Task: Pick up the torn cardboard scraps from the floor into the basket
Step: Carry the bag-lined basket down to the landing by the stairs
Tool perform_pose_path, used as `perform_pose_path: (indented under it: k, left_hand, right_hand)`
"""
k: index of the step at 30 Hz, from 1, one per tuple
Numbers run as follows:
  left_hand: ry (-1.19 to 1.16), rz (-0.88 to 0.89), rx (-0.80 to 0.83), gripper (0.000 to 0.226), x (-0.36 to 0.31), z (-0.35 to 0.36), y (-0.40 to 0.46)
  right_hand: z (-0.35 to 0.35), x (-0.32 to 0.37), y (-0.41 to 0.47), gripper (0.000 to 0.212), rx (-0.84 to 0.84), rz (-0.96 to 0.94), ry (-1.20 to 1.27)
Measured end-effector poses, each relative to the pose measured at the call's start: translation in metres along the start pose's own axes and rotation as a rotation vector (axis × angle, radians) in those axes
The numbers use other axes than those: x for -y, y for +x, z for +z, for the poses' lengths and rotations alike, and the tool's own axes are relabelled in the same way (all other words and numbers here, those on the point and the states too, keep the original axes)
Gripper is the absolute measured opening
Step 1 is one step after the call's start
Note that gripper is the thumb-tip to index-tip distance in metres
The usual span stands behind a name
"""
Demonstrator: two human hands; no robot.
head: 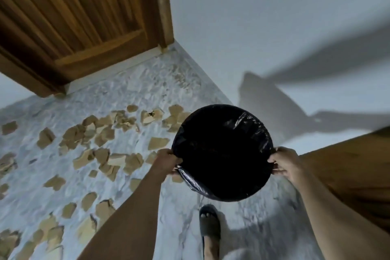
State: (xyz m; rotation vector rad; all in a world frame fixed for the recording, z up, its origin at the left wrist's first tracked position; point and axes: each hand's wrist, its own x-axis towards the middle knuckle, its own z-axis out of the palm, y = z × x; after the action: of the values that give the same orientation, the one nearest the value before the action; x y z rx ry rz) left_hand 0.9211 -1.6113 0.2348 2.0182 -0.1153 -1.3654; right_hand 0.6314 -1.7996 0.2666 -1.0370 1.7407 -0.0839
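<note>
Holding the basket by its rim with both hands, you stand over a floor strewn with torn cardboard scraps.

Your left hand grips the near-left edge of the rim, fingers curled over the black plastic liner, while your right hand pinches the right edge, fingertips hooked inside. The basket is carried above the pale marbled floor, its dark mouth facing you, and nothing can be made out inside it. The scraps lie scattered to the left of the basket, from just beside it out to the frame's left edge. A wooden door stands beyond the scraps, a white wall to the right bears your shadow, and your slippered foot shows below the basket.
</note>
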Motion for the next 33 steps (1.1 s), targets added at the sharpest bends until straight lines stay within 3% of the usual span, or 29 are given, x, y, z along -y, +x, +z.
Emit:
perform_pose_path:
  k: [10, 18, 23, 26, 29, 33]
  left_hand:
    - [0.101, -0.095, 0.045, 0.035, 0.072, 0.132, 0.174]
    - [0.159, -0.052, 0.065, 0.036, 0.111, 0.166, 0.201]
    - [0.161, -0.070, 0.078, 0.036, 0.107, 0.168, 0.210]
    - [0.176, -0.075, 0.043, 0.043, 0.108, 0.162, 0.206]
    - [0.178, -0.076, -0.017, 0.058, 0.103, 0.147, 0.193]
    - [0.190, -0.050, -0.065, 0.067, 0.090, 0.116, 0.185]
  right_hand:
    - [0.024, -0.104, 0.205, 0.027, -0.043, 0.197, -0.055]
    - [0.033, -0.168, 0.246, 0.026, -0.185, 0.253, -0.008]
    - [0.031, -0.162, 0.244, 0.032, -0.150, 0.262, -0.021]
    - [0.038, -0.149, 0.228, 0.050, -0.271, 0.150, -0.187]
    - [0.059, -0.122, 0.198, 0.042, -0.429, -0.049, -0.340]
    - [0.114, -0.084, 0.171, 0.059, -0.335, -0.322, -0.462]
